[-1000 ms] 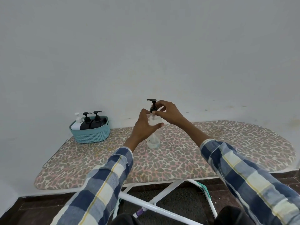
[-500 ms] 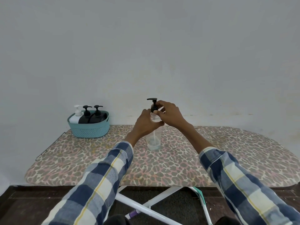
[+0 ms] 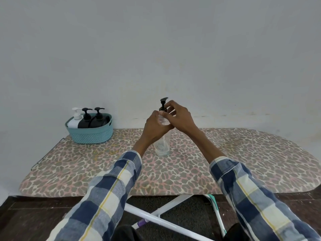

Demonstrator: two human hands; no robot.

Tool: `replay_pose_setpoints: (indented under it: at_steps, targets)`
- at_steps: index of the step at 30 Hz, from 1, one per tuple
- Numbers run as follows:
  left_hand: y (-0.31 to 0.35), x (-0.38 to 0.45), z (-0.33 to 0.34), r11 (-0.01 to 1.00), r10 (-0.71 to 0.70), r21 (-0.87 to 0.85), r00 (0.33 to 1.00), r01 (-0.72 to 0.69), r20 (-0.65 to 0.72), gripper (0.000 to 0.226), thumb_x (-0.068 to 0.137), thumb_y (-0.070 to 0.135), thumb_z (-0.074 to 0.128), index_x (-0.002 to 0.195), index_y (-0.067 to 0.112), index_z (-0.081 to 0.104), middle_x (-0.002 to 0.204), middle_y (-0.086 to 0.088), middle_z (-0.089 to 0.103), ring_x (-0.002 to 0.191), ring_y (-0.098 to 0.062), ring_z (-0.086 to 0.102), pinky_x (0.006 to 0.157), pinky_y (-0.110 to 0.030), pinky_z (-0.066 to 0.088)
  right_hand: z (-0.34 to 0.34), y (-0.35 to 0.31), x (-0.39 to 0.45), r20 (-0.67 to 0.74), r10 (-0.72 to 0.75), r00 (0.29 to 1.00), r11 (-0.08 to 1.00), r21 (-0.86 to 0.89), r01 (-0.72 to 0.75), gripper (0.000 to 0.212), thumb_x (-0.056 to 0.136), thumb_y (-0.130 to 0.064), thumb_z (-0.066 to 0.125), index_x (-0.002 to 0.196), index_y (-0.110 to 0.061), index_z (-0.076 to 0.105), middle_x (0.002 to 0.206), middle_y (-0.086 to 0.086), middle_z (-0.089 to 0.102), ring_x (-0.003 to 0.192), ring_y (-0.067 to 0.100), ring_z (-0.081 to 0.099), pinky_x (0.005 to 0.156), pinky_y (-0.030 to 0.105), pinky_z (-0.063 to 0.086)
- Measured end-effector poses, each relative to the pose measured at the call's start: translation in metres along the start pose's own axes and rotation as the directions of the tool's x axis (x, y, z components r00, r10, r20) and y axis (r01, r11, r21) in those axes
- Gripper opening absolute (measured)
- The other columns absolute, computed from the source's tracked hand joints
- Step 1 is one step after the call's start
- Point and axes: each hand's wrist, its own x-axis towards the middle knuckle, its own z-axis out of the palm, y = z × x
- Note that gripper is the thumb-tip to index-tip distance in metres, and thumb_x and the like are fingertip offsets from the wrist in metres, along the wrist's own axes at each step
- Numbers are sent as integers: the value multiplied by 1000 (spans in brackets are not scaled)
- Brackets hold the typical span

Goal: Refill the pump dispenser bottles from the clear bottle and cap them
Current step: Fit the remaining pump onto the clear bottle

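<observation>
The left hand [image 3: 156, 126] grips the clear bottle [image 3: 162, 145], the right hand [image 3: 177, 115] pinches its pump cap [image 3: 163, 106] — the basket bottles [image 3: 86, 119] probably wait.

basket [image 3: 90, 134] far left, bare board [image 3: 251, 153] to the right

Single head-worn wide-angle view, looking forward and down, ironing board [image 3: 243, 162] near, wall [image 3: 156, 49] behind

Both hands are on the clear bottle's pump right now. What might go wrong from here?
The clear bottle stands on a padded ironing board; twisting could tip it if the left hand loosens its hold. The right hand pinches only the black pump at its collar, so it might slip or thread crookedly.
</observation>
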Motion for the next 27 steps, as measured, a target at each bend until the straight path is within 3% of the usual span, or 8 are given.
replay_pose_setpoints:
  at_steps: [2,4,8,12,14,19,24,27]
  targets:
    - [0,0,-1,1000,10,-5,1000,-10,10,83,70,65,83,141,29,58,135,9,66,125,-11,66,100,-37,57,4,0,0,-39,12,999,1000,14,-12,29,92,-54,75,102,-29,64,93,-17,73,88,2,71,81,28,55]
    - [-1,1,-2,1000,6,-12,1000,-6,14,85,70,68,84,141,30,56,136,9,68,125,-12,68,101,-42,59,7,-1,-1,-43,6,999,1000,14,-5,29,94,-58,69,110,-33,65,95,-13,73,92,4,71,84,30,56]
    - [2,-1,-3,1000,-14,-2,1000,14,-1,91,65,69,79,138,21,57,132,5,69,121,-16,68,98,-40,57,5,-1,-1,-5,-18,1000,1000,-21,18,25,99,-46,65,122,-36,69,104,-11,72,98,7,70,93,37,56]
    - [3,-2,0,1000,17,-18,1000,-17,9,83,68,65,81,140,29,61,134,7,68,123,-12,68,101,-40,58,6,0,-2,-71,7,997,1000,-17,-8,33,91,-56,75,104,-29,62,94,-14,71,88,4,69,80,30,55]
    - [-2,0,0,1000,12,-22,1000,-11,10,77,72,62,82,140,35,60,135,10,68,124,-9,68,103,-44,59,10,-3,-3,-78,11,997,1000,-17,-13,35,91,-59,73,106,-30,63,94,-14,70,89,3,69,79,29,54]
    - [-2,-2,-3,999,-27,-43,1000,26,-13,82,71,60,84,138,23,56,133,9,68,121,-11,68,96,-35,58,9,-3,-5,-19,-10,1000,1000,19,10,31,98,-44,69,127,-32,71,108,-10,70,99,8,70,96,37,56]
    - [-3,-1,2,1000,-10,-29,1000,9,-6,75,74,53,87,140,28,59,134,16,65,121,-1,66,92,-29,55,9,-4,-7,-99,21,995,1000,-1,-21,32,86,-57,77,95,-30,62,90,-15,72,81,5,69,76,34,57]
    - [-8,0,1,999,-17,-38,1000,17,-9,71,75,55,86,136,31,58,134,13,66,121,-5,69,96,-38,61,11,-9,-11,-76,3,997,1000,-7,-3,29,89,-57,75,105,-36,64,92,-16,70,82,2,68,76,30,56]
